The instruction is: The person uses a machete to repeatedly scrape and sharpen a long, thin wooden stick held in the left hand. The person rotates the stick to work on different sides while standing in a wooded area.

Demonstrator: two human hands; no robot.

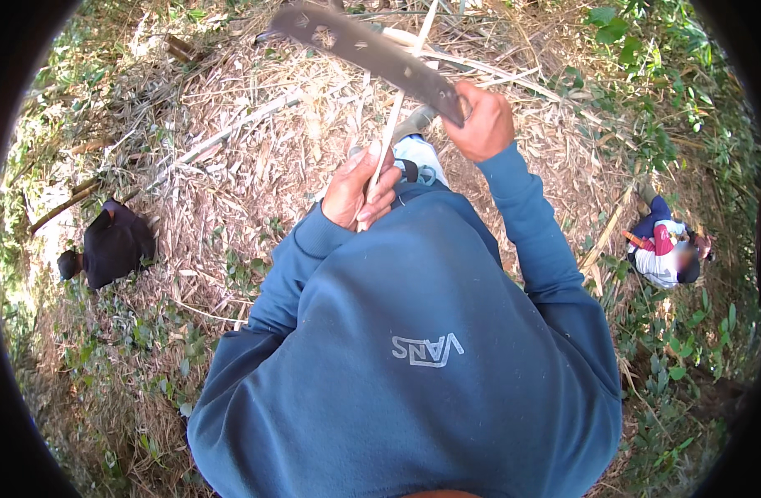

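My right hand (482, 120) is closed around the handle end of a machete (364, 51), a broad dark blade with several holes along it. The blade slants up and to the left from my fist. Below and left of it, my left hand (360, 191) grips the lower part of a thin pale strip (390, 133) that looks like split bamboo. That strip rises away from me, and the blade crosses in front of its upper part. Whether blade and strip touch, I cannot tell. The machete's handle is hidden in my fist.
Dry leaves and stalks litter the ground (231, 166), with long cut poles (239, 124) lying across it. A person in dark clothes (119, 245) is at the left, another in a white and red top (667, 253) at the right. Green plants (679, 349) grow along the edges.
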